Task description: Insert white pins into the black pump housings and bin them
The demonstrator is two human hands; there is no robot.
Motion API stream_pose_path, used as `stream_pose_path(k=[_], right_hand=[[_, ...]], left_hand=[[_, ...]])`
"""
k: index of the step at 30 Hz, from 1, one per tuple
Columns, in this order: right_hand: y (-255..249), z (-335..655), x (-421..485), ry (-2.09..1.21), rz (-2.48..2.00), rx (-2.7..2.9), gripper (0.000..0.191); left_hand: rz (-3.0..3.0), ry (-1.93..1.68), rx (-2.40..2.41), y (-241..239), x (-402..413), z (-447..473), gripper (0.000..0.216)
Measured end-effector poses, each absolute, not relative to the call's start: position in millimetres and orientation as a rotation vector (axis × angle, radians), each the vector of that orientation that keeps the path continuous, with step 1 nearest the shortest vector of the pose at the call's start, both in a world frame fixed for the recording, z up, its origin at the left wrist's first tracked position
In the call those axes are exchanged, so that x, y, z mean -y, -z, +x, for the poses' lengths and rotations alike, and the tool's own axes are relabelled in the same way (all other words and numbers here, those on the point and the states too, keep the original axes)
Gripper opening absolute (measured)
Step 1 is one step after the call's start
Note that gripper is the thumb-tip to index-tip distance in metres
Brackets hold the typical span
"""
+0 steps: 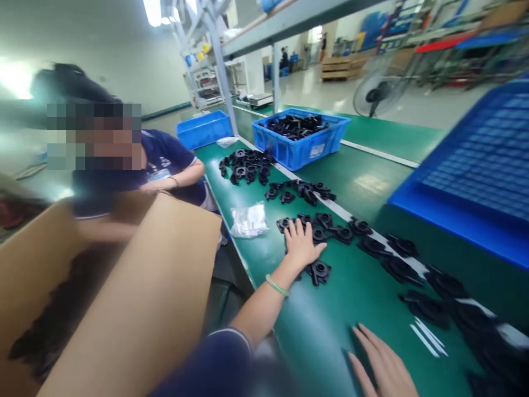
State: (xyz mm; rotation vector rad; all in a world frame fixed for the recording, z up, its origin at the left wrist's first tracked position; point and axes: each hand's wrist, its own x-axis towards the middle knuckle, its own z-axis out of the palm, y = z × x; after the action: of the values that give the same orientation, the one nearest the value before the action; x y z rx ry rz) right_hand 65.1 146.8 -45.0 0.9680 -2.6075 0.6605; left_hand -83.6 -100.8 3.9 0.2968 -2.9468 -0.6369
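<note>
My left hand [301, 245], with a pale green bangle on its wrist, reaches out over the green table [306, 331]. Its fingers are spread over a cluster of black plastic parts [320, 270] with round hubs; whether it touches them I cannot tell. Near the bottom edge is my right hand [382, 361], its fingers stretched out and nothing seen in them. Thin white strips [427, 337] lie to the right of that hand. More black parts [400, 270] run in a line along the right, blurred towards the corner.
At left a person [165, 154] reaches into a cardboard box [157, 286] holding dark pieces. A blue crate [306, 151] full of black parts stands at the back, beside another blue bin [204, 129]. A clear plastic bag [249, 219] lies nearby. Blue tray [467, 182] at right.
</note>
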Motion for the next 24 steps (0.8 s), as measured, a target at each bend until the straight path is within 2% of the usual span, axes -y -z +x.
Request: stream_pose_path(k=[5,8,13,17,24], right_hand=[[33.2,80.0,-137.0,-0.591,0.845,2.731,0.045],[29.4,81.2,-135.8,-0.731,0.762,2.774,0.038],[25.5,78.1,-144.7,-0.957,0.428,2.619,0.020],[19.1,61.8,-164.3,-0.832,0.121,2.505,0.013],[8.1,36.0,-180.4,-0.522,-0.073,2.641,0.015]], left_hand=[[0.133,0.652,3.116,-6.3,87.5,-74.1,0.084],[-0.056,0.700,3.107,-8.0,78.7,-68.5,0.079],[-0.159,0.730,2.803,-12.5,75.0,-69.3,0.059],[-0.322,0.672,2.718,-12.6,73.3,-71.8,0.053],[-0.596,0.527,2.837,-3.3,61.1,-75.6,0.046]])
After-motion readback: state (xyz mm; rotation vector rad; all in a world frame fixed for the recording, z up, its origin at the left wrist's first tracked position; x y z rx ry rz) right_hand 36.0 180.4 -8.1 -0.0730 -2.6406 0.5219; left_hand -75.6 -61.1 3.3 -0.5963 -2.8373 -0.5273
